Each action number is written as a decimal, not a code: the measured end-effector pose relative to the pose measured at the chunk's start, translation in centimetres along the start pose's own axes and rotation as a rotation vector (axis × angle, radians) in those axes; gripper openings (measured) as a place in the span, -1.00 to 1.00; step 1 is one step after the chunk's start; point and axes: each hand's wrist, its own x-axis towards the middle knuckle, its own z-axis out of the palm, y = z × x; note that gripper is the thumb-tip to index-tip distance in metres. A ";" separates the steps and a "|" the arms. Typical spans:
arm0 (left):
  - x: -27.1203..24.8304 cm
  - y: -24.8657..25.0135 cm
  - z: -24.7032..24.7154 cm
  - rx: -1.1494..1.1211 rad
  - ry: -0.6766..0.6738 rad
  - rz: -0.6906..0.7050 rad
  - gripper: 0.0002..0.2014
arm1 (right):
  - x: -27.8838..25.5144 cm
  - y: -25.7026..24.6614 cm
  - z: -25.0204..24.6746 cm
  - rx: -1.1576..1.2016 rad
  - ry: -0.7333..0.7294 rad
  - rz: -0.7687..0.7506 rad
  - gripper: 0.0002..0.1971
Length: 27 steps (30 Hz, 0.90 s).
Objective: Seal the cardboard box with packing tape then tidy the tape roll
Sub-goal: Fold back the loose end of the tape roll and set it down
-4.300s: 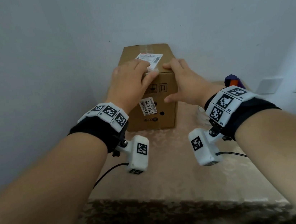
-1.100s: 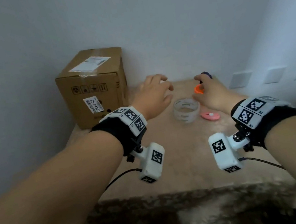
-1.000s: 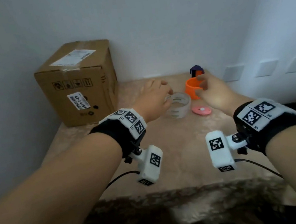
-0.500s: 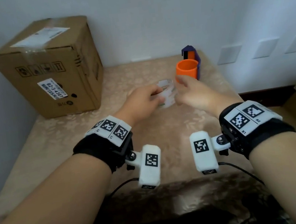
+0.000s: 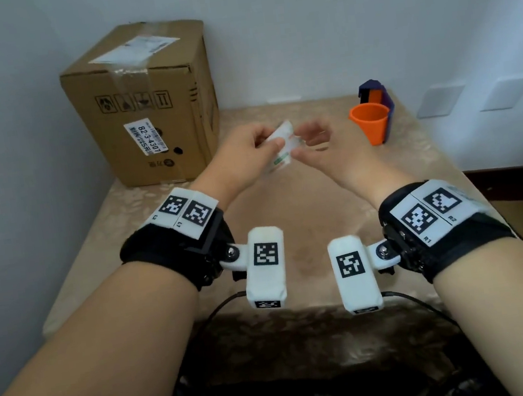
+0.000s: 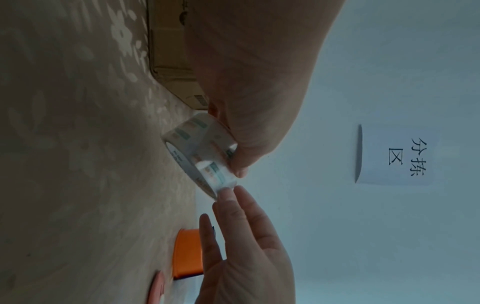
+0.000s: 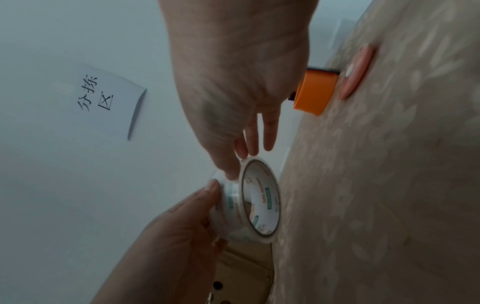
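The brown cardboard box (image 5: 149,113) stands at the back left of the table against the wall, flaps down, with clear tape and a white label across its top. My left hand (image 5: 260,148) holds a clear packing tape roll (image 5: 281,153) a little above the table, thumb and fingers curled round its outer band (image 6: 200,156). My right hand (image 5: 310,136) is just right of it, fingers nearly straight, with the fingertips (image 6: 228,193) touching the roll's edge (image 7: 257,205). No strip of tape is seen pulled off the roll.
An orange cup (image 5: 371,123) stands at the back right with a purple holder (image 5: 376,93) behind it. A flat pink round object (image 7: 355,74) lies near the cup. A paper sign (image 6: 397,154) hangs on the wall. The beige patterned table (image 5: 290,227) ends near my wrists.
My hands left the box. The left hand took the tape roll off the table and lifted it. The right hand came over from the orange cup to the roll.
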 end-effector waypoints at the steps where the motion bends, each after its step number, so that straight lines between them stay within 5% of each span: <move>1: -0.1 -0.1 -0.2 -0.022 -0.006 -0.009 -0.80 | 0.1 0.0 0.1 -0.010 -0.002 -0.009 -0.69; 9: -0.3 -0.1 -0.6 -0.135 -0.075 -0.042 -0.85 | 0.4 0.3 1.0 -0.043 -0.209 0.015 -0.12; 14: -0.4 0.4 -0.8 -0.169 -0.058 -0.084 -0.84 | -0.2 -0.6 0.5 -0.160 -0.129 -0.092 -0.39; 27: -0.6 0.4 -0.9 -0.352 -0.020 -0.216 -0.74 | 0.0 -1.0 0.8 -0.338 -0.097 -0.234 -0.53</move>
